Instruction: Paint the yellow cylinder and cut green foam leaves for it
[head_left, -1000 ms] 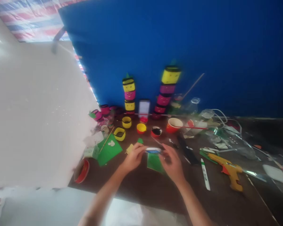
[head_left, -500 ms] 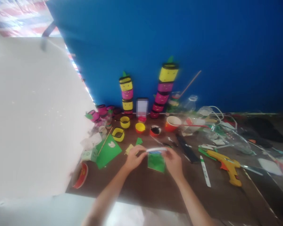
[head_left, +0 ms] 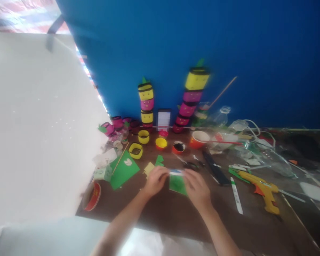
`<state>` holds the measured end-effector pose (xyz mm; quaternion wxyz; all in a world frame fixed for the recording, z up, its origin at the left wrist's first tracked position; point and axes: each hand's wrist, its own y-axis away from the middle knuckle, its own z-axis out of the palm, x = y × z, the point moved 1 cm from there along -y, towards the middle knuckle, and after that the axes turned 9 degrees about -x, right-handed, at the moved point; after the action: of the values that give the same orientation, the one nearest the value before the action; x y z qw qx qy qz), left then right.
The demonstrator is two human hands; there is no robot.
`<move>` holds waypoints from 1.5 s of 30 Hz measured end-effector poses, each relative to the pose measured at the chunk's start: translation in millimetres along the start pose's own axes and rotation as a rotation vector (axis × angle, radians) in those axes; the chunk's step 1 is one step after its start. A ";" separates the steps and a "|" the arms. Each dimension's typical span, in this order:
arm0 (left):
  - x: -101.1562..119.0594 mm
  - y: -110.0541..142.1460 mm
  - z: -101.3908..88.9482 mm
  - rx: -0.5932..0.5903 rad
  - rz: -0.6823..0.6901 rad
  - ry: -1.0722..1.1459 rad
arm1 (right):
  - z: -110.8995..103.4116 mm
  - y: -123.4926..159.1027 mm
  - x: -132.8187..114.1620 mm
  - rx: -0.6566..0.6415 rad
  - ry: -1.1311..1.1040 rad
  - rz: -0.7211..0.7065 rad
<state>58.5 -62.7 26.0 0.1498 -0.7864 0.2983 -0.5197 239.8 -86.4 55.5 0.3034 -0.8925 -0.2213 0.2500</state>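
Between both hands runs a small white-and-blue strip (head_left: 176,172); its exact kind is too blurred to make out. My left hand (head_left: 156,180) pinches its left end and my right hand (head_left: 198,188) its right end, fingers closed. Just beneath, a green square piece (head_left: 177,184) lies on the table, partly covered by my right hand. Beyond my left hand are a pale yellow scrap (head_left: 149,168) and a green cut-out (head_left: 159,160). Scissors (head_left: 190,164) rest past my right hand.
Yellow rings (head_left: 136,151), a red cup (head_left: 199,139) and stacked yellow-and-pink figures (head_left: 193,96) stand toward the blue board (head_left: 160,42). A yellow glue gun (head_left: 266,190) and a white marker (head_left: 236,195) lie at right. A green sheet (head_left: 124,170) and a red ring (head_left: 93,196) are at left.
The strip first appears bunched short, then stretched wider between the hands, and now held lower and narrower above the green piece. The camera view has shifted slightly.
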 end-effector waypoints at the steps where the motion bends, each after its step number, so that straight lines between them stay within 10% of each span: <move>1: -0.2 0.2 0.2 -0.002 0.006 -0.002 | -0.1 -0.7 -0.4 -0.001 -0.010 0.008; 22: -7.2 5.1 -0.2 -0.046 0.204 -0.106 | -8.4 -5.5 1.9 -0.076 -0.282 0.170; 35: -8.8 10.2 -0.3 -0.104 0.224 -0.173 | -6.3 4.1 10.9 -0.217 -0.071 -0.077; 45: -6.7 11.2 1.2 -0.066 0.216 -0.189 | 2.0 1.6 11.9 0.067 -0.560 0.528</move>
<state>54.2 -67.3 14.5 0.2063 -0.7996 0.3828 -0.4142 248.3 -80.2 49.4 0.1853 -0.8056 -0.0496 0.5605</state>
